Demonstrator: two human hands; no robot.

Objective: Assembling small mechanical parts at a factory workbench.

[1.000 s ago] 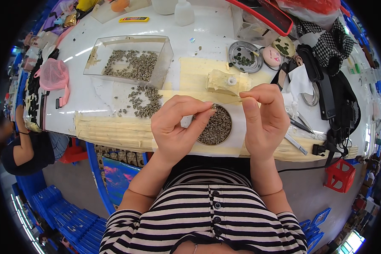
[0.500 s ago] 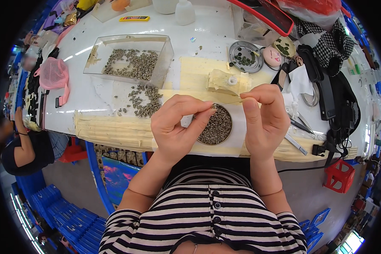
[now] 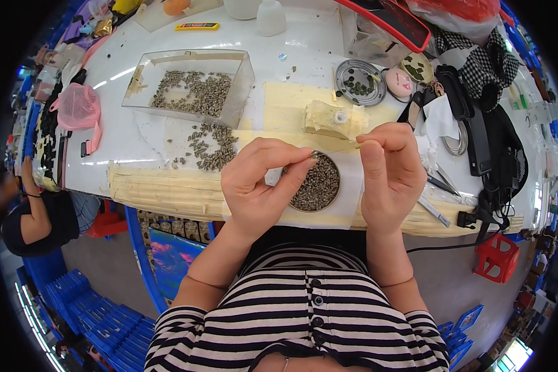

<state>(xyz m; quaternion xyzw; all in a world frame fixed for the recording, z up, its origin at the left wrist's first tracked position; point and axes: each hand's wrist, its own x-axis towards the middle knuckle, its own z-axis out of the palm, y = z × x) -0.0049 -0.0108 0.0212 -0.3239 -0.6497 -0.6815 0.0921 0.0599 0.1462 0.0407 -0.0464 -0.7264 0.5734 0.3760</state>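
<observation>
My left hand (image 3: 254, 189) is closed in a pinch, thumb against forefinger, on a tiny piece too small to name. Opposite it, my right hand (image 3: 392, 177) also pinches, with a thin pale tip showing at its fingertips; what it holds is not clear. Below and between the hands stands a round dish (image 3: 338, 197) full of small metallic pieces (image 3: 315, 189). Just beyond the fingertips sits a block wrapped in cream tape (image 3: 319, 123), with a small white round fitting on top.
Left of the hands, more small pieces (image 3: 212, 149) lie loose before a clear plastic box (image 3: 239, 93). A round metal tray (image 3: 381, 93) with dark green bits is at the back right. Tweezers (image 3: 434, 212) lie near the right table edge. A person (image 3: 40, 217) sits at left.
My right hand has shifted slightly to the right, so its fingertips are a little farther from the left ones. My left hand stays in place.
</observation>
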